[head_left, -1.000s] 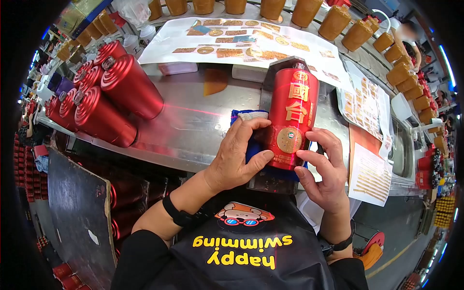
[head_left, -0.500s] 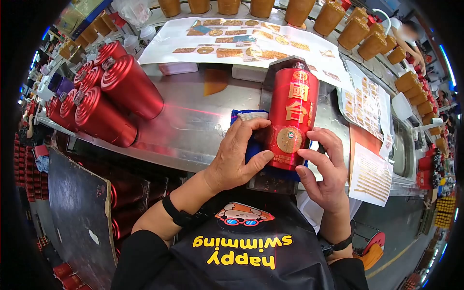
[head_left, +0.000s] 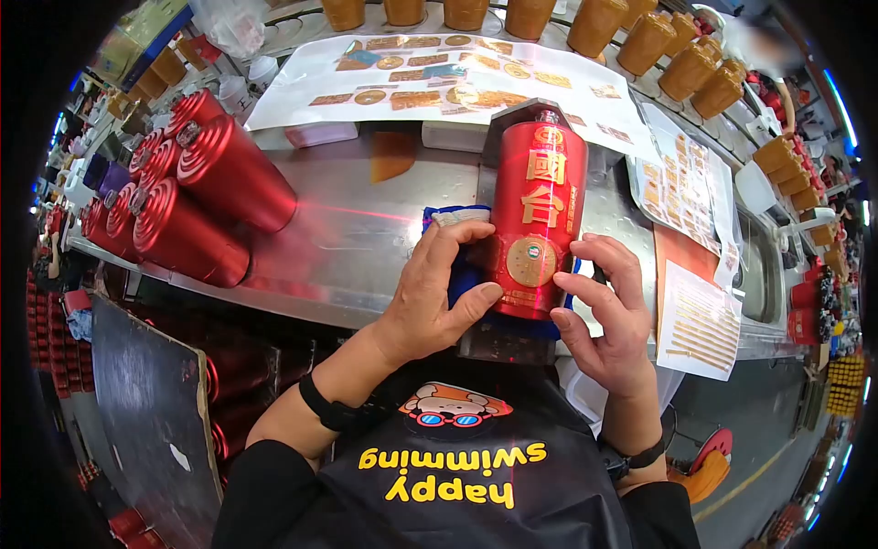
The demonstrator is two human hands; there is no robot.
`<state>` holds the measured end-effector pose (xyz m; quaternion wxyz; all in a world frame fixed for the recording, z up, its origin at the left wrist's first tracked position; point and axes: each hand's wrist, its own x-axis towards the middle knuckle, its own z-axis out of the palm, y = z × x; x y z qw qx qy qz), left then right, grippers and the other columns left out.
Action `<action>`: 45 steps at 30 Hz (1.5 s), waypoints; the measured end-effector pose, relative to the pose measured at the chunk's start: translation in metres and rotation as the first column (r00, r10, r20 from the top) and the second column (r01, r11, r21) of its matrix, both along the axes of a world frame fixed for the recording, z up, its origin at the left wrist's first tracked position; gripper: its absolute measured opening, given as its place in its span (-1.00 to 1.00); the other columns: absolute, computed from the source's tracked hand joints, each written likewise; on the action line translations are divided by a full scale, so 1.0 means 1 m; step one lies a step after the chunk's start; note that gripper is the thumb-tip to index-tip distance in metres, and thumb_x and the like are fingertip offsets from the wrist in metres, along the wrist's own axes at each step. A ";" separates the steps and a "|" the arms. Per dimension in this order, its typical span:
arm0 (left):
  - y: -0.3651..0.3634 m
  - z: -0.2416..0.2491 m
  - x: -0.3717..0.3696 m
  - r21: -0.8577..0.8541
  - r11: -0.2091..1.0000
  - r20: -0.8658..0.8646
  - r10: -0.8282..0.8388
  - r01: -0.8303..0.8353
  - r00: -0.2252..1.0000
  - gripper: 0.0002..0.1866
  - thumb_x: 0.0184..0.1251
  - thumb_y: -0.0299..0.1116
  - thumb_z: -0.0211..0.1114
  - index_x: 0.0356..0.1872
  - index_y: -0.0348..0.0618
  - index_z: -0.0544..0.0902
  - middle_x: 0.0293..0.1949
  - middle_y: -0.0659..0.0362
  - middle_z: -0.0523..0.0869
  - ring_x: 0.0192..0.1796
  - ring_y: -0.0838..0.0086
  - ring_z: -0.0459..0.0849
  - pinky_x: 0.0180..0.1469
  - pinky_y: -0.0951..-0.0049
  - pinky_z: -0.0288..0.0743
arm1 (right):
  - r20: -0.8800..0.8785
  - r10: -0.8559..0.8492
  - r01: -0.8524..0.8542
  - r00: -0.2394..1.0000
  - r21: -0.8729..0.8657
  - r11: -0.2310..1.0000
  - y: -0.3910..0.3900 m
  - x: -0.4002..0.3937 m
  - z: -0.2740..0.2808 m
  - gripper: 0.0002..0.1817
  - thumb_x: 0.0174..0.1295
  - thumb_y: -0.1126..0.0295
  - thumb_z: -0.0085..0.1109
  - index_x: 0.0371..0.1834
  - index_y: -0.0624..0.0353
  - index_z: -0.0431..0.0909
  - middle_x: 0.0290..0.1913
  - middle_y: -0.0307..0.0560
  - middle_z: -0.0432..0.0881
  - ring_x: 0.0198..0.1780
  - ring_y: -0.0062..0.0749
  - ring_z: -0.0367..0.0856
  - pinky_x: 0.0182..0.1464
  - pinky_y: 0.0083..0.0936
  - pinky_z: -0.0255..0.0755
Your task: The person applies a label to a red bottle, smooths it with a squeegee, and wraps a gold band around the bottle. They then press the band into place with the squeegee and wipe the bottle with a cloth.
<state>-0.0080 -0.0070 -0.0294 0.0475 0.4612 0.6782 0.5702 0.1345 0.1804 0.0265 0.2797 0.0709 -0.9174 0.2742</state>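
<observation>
A glossy red bottle (head_left: 540, 188) with gold Chinese characters and a round gold label (head_left: 531, 262) lies on a dark holder, its neck pointing away from me. Blue cloth (head_left: 460, 285) shows beside and under it. On the bottle's left side, my left hand (head_left: 428, 291) touches it with curved index finger and thumb. My right hand (head_left: 608, 306) is at the lower right side, fingertips against the edge near the round label. Between them the two hands steady the bottle. Its underside is hidden.
Several red bottles (head_left: 236, 174) stand at the left of the metal table (head_left: 343, 210). Behind lies a white sheet of gold stickers (head_left: 439, 82); more sticker sheets (head_left: 700, 320) are at right. Brown bottles (head_left: 599, 27) line a conveyor at the back. A sink (head_left: 764, 274) is far right.
The whole view has shifted slightly, so the bottle and table appear a little further left. Both hands stay on the bottle in nearly the same grip.
</observation>
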 end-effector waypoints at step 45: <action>0.002 0.003 -0.001 -0.171 0.985 -0.278 -0.086 0.039 0.957 0.12 0.19 0.15 0.44 0.57 -0.29 0.02 0.37 -0.25 0.37 0.39 -0.14 0.37 0.49 -0.09 0.08 | 0.097 0.074 0.024 0.993 -0.752 0.659 0.009 0.029 -0.006 -0.62 0.35 0.62 0.13 0.24 0.34 0.52 0.13 0.14 0.66 -0.01 -0.31 0.72 0.02 -0.46 0.61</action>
